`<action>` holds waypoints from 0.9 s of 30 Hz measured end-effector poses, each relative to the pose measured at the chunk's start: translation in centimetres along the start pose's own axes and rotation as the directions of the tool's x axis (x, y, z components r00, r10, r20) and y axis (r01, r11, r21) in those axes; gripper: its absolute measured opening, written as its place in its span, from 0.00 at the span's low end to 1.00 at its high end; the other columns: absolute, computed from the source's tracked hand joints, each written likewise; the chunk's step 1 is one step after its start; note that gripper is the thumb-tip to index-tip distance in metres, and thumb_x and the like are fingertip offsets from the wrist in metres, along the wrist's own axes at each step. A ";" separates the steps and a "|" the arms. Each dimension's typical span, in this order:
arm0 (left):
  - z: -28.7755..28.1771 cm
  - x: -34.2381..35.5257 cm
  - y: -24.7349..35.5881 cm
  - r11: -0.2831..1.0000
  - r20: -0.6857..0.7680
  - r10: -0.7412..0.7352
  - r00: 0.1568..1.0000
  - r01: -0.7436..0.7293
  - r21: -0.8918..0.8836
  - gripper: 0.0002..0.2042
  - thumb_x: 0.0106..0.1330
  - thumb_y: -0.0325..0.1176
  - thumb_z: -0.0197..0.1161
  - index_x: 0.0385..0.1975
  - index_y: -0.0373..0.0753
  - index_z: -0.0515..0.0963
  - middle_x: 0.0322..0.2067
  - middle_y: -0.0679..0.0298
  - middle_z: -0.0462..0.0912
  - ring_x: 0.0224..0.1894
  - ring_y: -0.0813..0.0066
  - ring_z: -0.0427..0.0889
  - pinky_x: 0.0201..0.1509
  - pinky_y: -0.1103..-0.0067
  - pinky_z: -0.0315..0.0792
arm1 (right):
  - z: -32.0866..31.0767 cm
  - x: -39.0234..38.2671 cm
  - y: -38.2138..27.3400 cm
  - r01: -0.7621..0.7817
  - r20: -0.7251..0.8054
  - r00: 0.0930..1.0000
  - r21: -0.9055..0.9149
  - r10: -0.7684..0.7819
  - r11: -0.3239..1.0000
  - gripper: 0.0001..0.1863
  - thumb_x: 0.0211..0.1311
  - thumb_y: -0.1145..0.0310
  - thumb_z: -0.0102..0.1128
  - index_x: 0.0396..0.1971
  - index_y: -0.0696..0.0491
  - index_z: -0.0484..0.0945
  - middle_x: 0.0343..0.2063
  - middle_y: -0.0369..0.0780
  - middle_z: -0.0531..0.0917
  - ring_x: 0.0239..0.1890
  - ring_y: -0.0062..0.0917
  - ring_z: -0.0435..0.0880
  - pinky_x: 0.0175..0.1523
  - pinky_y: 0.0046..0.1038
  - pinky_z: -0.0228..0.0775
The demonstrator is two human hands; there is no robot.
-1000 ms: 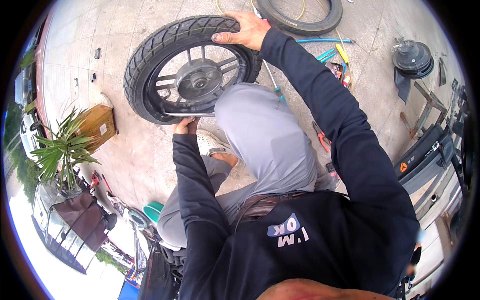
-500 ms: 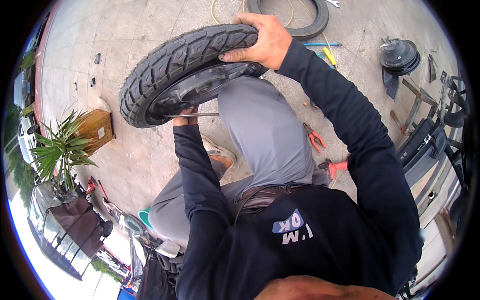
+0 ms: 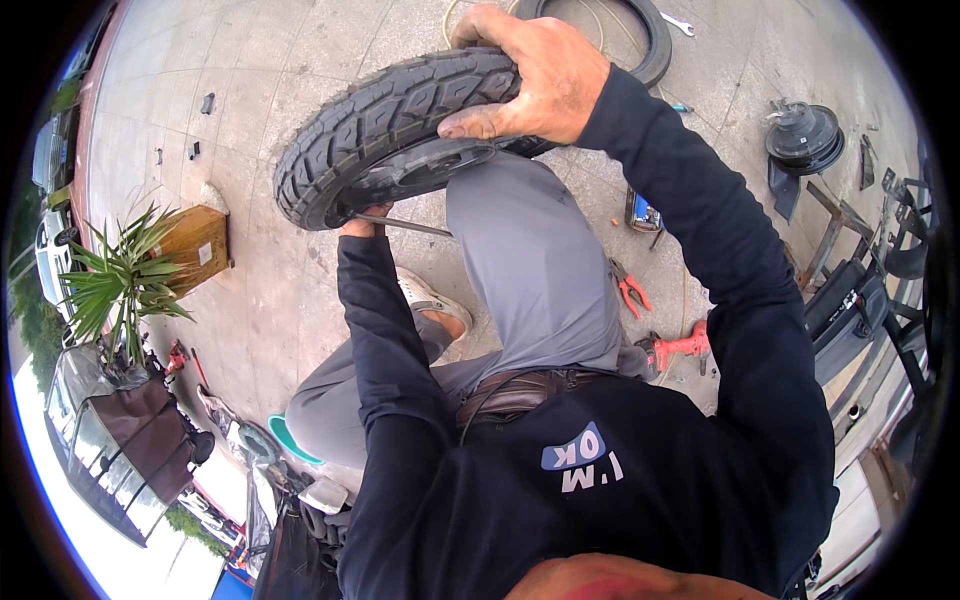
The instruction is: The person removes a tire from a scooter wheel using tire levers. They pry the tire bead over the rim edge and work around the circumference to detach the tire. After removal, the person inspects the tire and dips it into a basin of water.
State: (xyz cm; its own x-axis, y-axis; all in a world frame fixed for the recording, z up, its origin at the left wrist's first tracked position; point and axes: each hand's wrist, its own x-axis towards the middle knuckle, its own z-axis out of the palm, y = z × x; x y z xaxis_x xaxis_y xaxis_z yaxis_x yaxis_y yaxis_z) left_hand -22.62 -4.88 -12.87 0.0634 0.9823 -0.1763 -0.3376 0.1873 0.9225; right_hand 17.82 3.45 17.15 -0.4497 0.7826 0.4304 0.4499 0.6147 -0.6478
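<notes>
Tyre (image 3: 395,128) tilted up just beyond the bent knee (image 3: 505,190), and the right hand (image 3: 548,82) clasps its upper end, thumb and fingers spread wide around the tread! Left hand (image 3: 362,224) sits low by the metal rod (image 3: 415,228), fingers mostly hidden; can't tell how tightly they close. Best, I'd say: brace firmly above, ease the rod gently, fingertips clear.

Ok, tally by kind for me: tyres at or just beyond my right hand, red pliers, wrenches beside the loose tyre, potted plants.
Tyres: 2 (held tyre, loose tyre)
Red pliers: 1
Wrench: 1
Potted plant: 1
Total: 5
</notes>
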 end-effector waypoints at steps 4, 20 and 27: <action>-5.4 -1.1 1.6 0.992 0.022 0.067 0.998 -0.069 0.103 0.27 0.73 0.52 0.50 0.68 0.46 0.66 0.65 0.60 0.72 0.63 0.58 0.74 0.65 0.60 0.71 | 3.0 -0.6 1.5 -0.109 -0.008 0.994 0.072 0.110 0.991 0.40 0.47 0.33 0.71 0.40 0.60 0.80 0.28 0.47 0.86 0.30 0.38 0.88 0.39 0.36 0.80; -0.4 -6.8 8.4 0.681 -0.504 0.276 0.818 0.204 0.703 0.26 0.38 0.16 0.63 0.44 0.31 0.80 0.34 0.62 0.85 0.34 0.70 0.83 0.39 0.76 0.77 | 23.1 -21.4 12.4 -0.800 0.266 0.259 -0.479 0.928 0.361 0.43 0.55 0.48 0.72 0.65 0.52 0.62 0.56 0.53 0.75 0.59 0.49 0.78 0.61 0.49 0.71; 1.2 -3.6 10.3 0.605 -0.535 0.337 0.775 0.257 0.754 0.24 0.38 0.19 0.63 0.43 0.30 0.80 0.31 0.60 0.85 0.29 0.69 0.82 0.35 0.75 0.77 | 24.4 -27.8 16.7 -0.877 0.216 0.360 -0.254 0.908 0.408 0.31 0.55 0.65 0.66 0.59 0.52 0.68 0.49 0.51 0.81 0.54 0.49 0.81 0.56 0.46 0.74</action>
State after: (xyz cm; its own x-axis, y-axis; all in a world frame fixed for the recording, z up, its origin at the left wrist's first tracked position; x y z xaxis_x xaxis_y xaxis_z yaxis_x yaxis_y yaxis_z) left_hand -25.14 -6.44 -2.36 -0.5670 0.8236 -0.0095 0.5200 0.3669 0.7713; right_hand 19.03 -10.39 -20.98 0.0799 0.8183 -0.5692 0.7739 -0.4108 -0.4820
